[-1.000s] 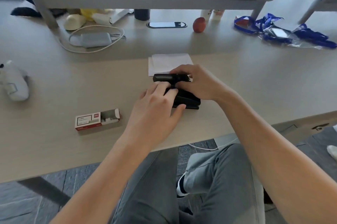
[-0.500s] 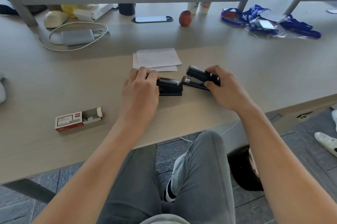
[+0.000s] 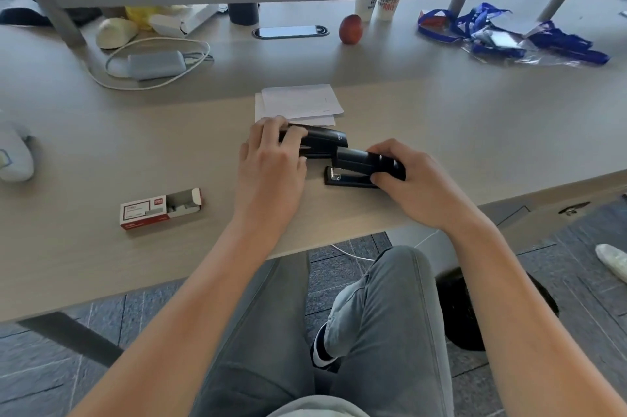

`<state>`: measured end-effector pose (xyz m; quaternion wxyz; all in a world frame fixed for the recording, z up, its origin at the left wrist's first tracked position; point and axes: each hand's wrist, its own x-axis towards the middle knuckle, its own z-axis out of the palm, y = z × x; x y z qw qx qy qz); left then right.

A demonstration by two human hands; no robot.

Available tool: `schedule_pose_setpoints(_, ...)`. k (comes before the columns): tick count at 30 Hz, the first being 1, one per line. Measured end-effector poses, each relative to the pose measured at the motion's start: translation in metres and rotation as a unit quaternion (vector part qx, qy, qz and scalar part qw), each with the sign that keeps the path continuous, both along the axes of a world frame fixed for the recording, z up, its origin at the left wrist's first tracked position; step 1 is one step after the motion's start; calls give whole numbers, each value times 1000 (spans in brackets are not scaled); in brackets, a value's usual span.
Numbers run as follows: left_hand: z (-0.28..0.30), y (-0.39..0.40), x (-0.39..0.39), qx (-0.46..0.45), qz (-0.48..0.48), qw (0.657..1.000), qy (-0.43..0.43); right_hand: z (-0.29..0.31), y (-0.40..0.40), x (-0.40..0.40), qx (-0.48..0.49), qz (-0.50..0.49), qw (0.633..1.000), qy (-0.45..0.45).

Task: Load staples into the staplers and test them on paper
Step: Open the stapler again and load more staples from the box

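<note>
We had two black staplers near the desk's [image 3: 441, 131] front edge, at about its middle. Our left hand [image 3: 271, 162] curled its fingers over the rear end of the far stapler [image 3: 322, 145], which lay flat just at 6 o'clock of the paper [image 3: 298, 104], its back end touching the sheets' near edge. Our right hand [image 3: 410, 179] gripped the near stapler [image 3: 359, 169], thumb on its far side and fingers wrapped round the near side; its top arm was tilted up off the base, baring the metal anvil at the 9 o'clock end. The two staplers overlapped in view; we could not tell whether they touched. The staple box [image 3: 159, 209], flap open, lay at 8 o'clock of the left hand, well apart, with bare desk between. Bare desk also stretched at 3 o'clock of the right hand toward the lanyards [image 3: 509, 33] at 1 o'clock
</note>
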<state>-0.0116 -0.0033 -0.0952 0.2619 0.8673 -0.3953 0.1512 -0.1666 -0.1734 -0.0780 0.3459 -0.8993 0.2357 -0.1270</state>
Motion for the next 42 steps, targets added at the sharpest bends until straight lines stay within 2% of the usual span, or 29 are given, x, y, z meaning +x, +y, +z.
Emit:
schedule_pose_setpoints(7,-9,52,-21,24,-18,996,79,-1,40,19,12,44,999,-11)
schedule_pose_setpoints(16,-19,108,-30,66,4,995,70,-5,96,48,-27,98,995,-22)
schedule_pose_setpoints(18,-22,113,-30,80,10,995,63,-6,103,51,-65,97,993,-23)
schedule_pose_setpoints(21,-25,116,-33,98,15,994,54,-7,110,52,-191,68,979,-26)
schedule_pose_setpoints(23,-27,116,-35,98,23,993,54,-7,114,54,-242,64,968,-33)
schedule_pose_setpoints(31,-34,117,-39,97,28,994,41,-7,120,63,-270,86,959,-24)
schedule_pose_setpoints(39,-34,116,-42,100,39,994,35,-20,112,56,-146,15,979,-142)
schedule_pose_setpoints(42,-35,115,-42,96,45,994,33,-22,114,52,-70,-38,980,-185)
